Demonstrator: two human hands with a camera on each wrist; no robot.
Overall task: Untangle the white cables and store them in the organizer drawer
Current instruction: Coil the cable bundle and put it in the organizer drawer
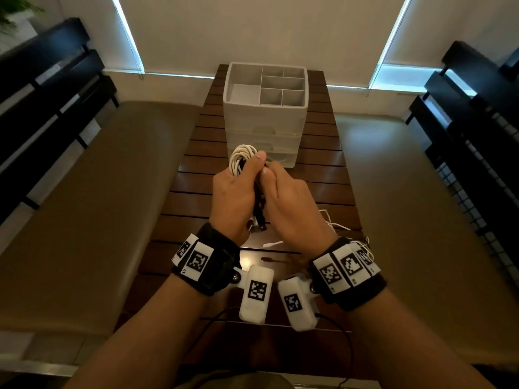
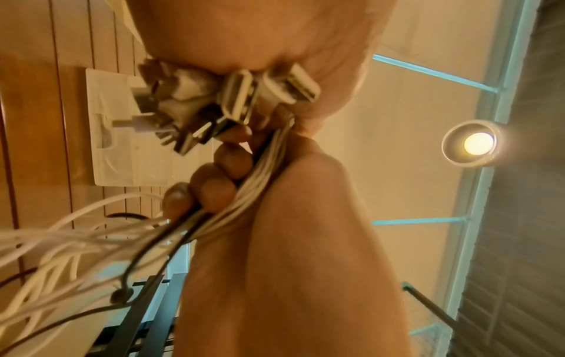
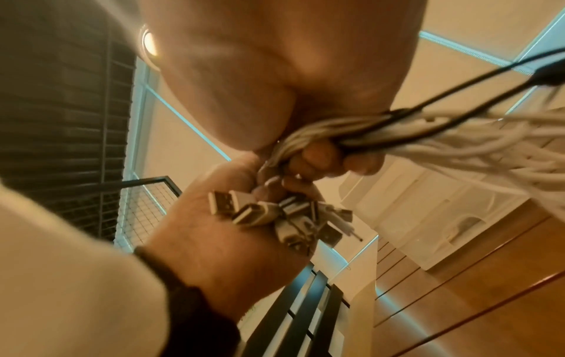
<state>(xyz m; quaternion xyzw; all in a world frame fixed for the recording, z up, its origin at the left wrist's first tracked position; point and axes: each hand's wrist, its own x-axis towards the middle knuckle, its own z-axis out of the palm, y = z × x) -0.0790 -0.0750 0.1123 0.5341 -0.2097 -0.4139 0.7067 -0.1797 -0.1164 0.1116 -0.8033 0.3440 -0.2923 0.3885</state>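
Gripping white cables (image 1: 242,158), both hands

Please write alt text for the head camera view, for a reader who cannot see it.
Two hands, the left hand and right hand, together hold a bundle of white cables above a slatted wooden table. Behind it stands a white organizer with an open divided top tray and closed drawers; a loose white cable lies by the right wrist.

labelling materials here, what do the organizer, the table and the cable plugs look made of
Organizer: likely plastic, matte white top, translucent drawer fronts. Table: wood by the look, dark brown slats with a glossy sheen. Cable plugs: white plastic housings with shiny, metal-looking tips; blurred.
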